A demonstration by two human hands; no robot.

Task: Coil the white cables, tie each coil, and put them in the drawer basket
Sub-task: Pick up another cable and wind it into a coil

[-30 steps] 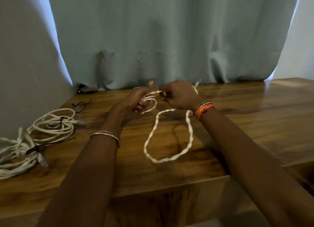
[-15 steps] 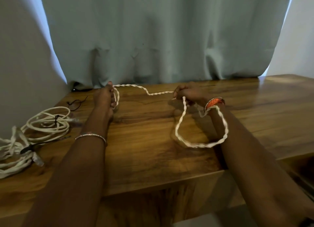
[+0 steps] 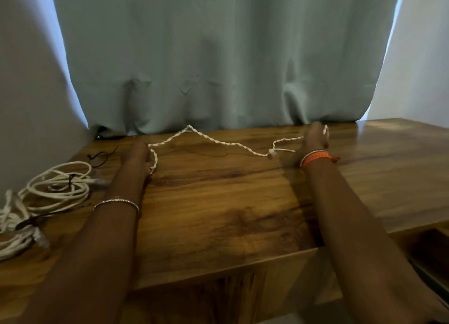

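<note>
A thin twisted white cable [image 3: 218,142] stretches across the back of the wooden table [image 3: 218,214] between my two hands. My left hand [image 3: 137,155] is closed on its left part, where a short loop hangs beside the fingers. My right hand [image 3: 315,136] grips the other part near the curtain. A small white connector [image 3: 272,153] hangs on the cable left of my right hand. At the left edge lie two coils of white cable [image 3: 56,185], each with a dark tie around it.
A loose dark tie [image 3: 100,157] lies on the table behind the coils. A pale green curtain [image 3: 218,56] hangs against the table's back edge. At the lower right, part of an open drawer [image 3: 427,253] shows below the tabletop.
My hands have moved apart, left hand to the left and right hand to the right and back. The loop that hung from my right hand is gone; the cable now runs stretched between them.
</note>
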